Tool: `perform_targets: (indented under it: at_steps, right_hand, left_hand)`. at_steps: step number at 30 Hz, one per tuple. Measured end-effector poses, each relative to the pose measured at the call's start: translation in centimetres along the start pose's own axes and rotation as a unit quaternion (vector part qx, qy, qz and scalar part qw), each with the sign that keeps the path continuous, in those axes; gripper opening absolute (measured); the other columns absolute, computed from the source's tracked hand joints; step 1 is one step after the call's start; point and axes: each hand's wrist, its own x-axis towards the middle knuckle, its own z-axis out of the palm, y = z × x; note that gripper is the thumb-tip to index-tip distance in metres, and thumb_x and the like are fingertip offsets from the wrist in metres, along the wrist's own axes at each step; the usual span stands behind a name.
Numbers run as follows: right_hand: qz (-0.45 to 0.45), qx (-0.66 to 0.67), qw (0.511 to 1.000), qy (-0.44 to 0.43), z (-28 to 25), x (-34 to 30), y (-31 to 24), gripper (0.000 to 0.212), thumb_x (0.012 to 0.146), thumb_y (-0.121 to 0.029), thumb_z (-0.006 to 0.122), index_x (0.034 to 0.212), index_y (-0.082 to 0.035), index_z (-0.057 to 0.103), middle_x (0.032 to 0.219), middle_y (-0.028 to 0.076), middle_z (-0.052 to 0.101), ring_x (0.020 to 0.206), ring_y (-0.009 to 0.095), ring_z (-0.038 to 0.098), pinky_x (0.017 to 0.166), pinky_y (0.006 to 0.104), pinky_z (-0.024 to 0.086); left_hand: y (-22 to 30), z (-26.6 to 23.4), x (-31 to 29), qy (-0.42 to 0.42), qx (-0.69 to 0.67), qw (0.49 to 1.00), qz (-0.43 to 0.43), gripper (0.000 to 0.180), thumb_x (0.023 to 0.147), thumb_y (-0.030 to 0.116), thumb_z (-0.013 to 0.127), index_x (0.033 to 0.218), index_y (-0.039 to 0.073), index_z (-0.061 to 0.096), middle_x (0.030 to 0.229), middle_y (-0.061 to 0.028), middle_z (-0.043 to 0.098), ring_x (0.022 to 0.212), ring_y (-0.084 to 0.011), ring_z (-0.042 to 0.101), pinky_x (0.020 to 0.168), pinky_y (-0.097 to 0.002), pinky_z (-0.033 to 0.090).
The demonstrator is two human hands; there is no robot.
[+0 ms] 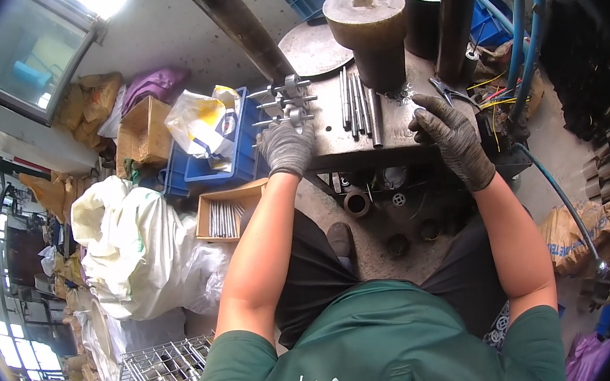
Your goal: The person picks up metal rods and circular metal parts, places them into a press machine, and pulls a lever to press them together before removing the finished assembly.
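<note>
Left grey-gloved hand [288, 146]: at ringed steel rods [292, 88]
Right grey-gloved hand [451, 136]: half-curled
Grips: unclear
Bare steel rods [375, 117]: seemingly left

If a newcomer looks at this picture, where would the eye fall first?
Probably on the thick metal post with a wide round head, standing on the metal table. Then the gloved left hand, by small metal parts at the table's left edge, and the gloved right hand at its right side. A large white sack bulges at left.

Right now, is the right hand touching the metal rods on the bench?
Apart: the head view shows bare benchtop between the right hand and the metal rods.
</note>
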Motion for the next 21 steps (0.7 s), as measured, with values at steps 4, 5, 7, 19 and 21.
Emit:
perform_targets:
  at_steps: [4,5,7,19,21]
  right_hand:
    - [-0.001,-0.022,0.999,0.038,-1.5,1.6,1.1,0.042,0.106,-0.021,0.071,0.143,-0.002,0.066,0.102,0.006,0.074,0.086,0.010,0.068,0.082,0.0269,0.058]
    - [-0.005,-0.048,0.997,0.053,-2.0,1.8,1.4,0.042,0.105,-0.020,0.072,0.143,-0.001,0.066,0.102,0.005,0.074,0.085,0.010,0.067,0.081,0.0267,0.058]
    - [-0.012,-0.091,0.993,0.080,-2.8,2.3,2.0,0.042,0.105,-0.019,0.072,0.143,-0.001,0.066,0.102,0.006,0.074,0.085,0.010,0.067,0.081,0.0264,0.058]
    - [-0.157,-0.557,0.808,0.115,-5.0,4.4,4.5,0.029,0.091,-0.018,0.077,0.117,-0.006,0.079,0.121,0.018,0.074,0.111,0.038,0.068,0.102,0.0458,0.055]
    - [-0.198,-0.587,0.774,0.130,-4.7,4.7,5.2,0.026,0.087,-0.018,0.079,0.111,-0.007,0.080,0.116,0.017,0.074,0.110,0.039,0.067,0.100,0.0469,0.055]
  left_hand:
    - [0.9,-0.8,0.7,-0.041,0.024,0.999,0.004,0.064,0.097,0.049,0.064,0.152,0.017,0.061,0.132,-0.0175,0.073,0.125,-0.0350,0.068,0.108,-0.0491,0.051]
    - [0.9,-0.8,0.7,-0.030,0.016,0.999,0.004,0.065,0.097,0.049,0.064,0.153,0.017,0.060,0.132,-0.0175,0.073,0.125,-0.0353,0.068,0.109,-0.0492,0.051]
    - [0.8,-0.8,0.6,-0.029,0.004,1.000,0.011,0.067,0.097,0.050,0.064,0.155,0.017,0.058,0.133,-0.0179,0.072,0.128,-0.0357,0.067,0.111,-0.0487,0.050]
    - [-0.3,-1.1,0.8,-0.016,0.005,0.998,0.064,0.057,0.097,0.059,0.067,0.123,0.010,0.077,0.125,-0.0211,0.073,0.125,-0.0382,0.064,0.112,-0.0510,0.046]
    - [-0.3,-1.2,0.5,0.009,-0.002,0.998,0.056,0.057,0.097,0.061,0.066,0.123,0.010,0.077,0.125,-0.0209,0.073,0.125,-0.0380,0.064,0.111,-0.0515,0.046]
